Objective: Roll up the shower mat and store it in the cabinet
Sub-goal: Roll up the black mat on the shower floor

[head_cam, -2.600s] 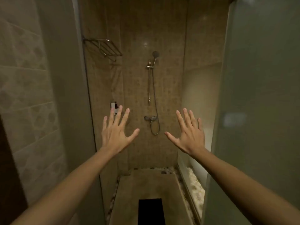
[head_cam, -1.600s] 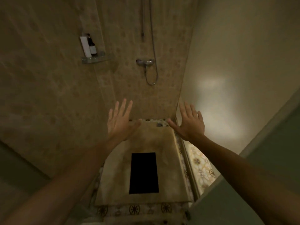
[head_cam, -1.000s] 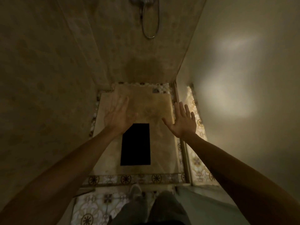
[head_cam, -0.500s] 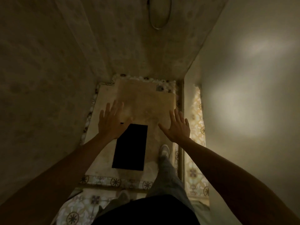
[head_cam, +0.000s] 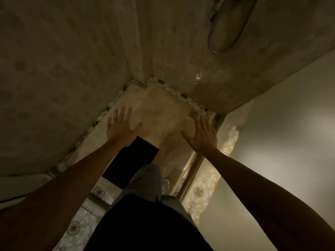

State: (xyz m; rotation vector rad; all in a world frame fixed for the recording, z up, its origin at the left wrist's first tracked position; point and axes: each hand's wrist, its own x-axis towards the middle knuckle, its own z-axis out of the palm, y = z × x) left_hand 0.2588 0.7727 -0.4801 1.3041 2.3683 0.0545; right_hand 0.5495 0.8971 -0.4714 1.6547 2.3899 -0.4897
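A black rectangular shower mat (head_cam: 130, 160) lies flat on the beige shower floor (head_cam: 163, 120); its near right part is hidden behind my leg. My left hand (head_cam: 121, 127) hovers above the mat's far left corner, fingers spread and empty. My right hand (head_cam: 203, 136) is held out to the right of the mat, near the door track, also spread and holding nothing. No cabinet is in view.
Tiled walls close in on the left (head_cam: 54, 78) and at the back, where a shower hose loop (head_cam: 224, 33) hangs. A metal door track (head_cam: 192, 167) and a glass panel (head_cam: 272, 142) border the right. My leg and shoe (head_cam: 165, 183) stand on the shower floor beside the mat.
I have stepped further into the shower, and the view has tilted and moved closer to the floor. Both hands stay spread and have come lower, toward the mat's far end.
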